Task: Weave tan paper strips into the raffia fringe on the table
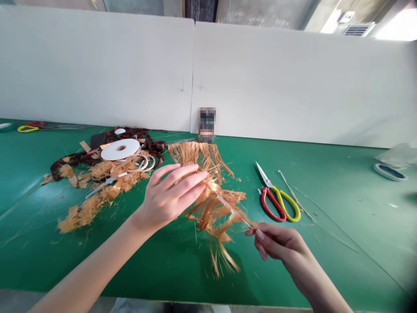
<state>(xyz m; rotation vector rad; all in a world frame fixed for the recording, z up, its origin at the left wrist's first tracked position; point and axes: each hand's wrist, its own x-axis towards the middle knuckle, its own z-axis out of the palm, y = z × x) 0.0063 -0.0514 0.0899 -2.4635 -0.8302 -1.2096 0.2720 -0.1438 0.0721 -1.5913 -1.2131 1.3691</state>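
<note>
My left hand (pixel 176 191) is closed at the top of a bundle of frayed orange-tan ribbon strips (pixel 211 208), its fingers laid over the bundle and its thumb hidden. Loose ends of the strips hang down towards the table's near edge. From the gathered part a thin pale thread (pixel 233 211) runs taut down to the right. My right hand (pixel 276 243) pinches the far end of that thread between thumb and fingertips. Just behind my left fingers, a fringe of similar tan strips (pixel 195 153) lies on the table. Scissors (pixel 273 200) with red and yellow handles lie partly open beyond my right hand.
On the left, a white spool (pixel 120 149), dark brown ribbon (pixel 150 141) and tan scraps (pixel 87 213) form a heap. Another pair of scissors (pixel 31 127) lies far left on the green table (pixel 146 269). White panels (pixel 293 82) stand along the back. A tape roll (pixel 390 172) sits right.
</note>
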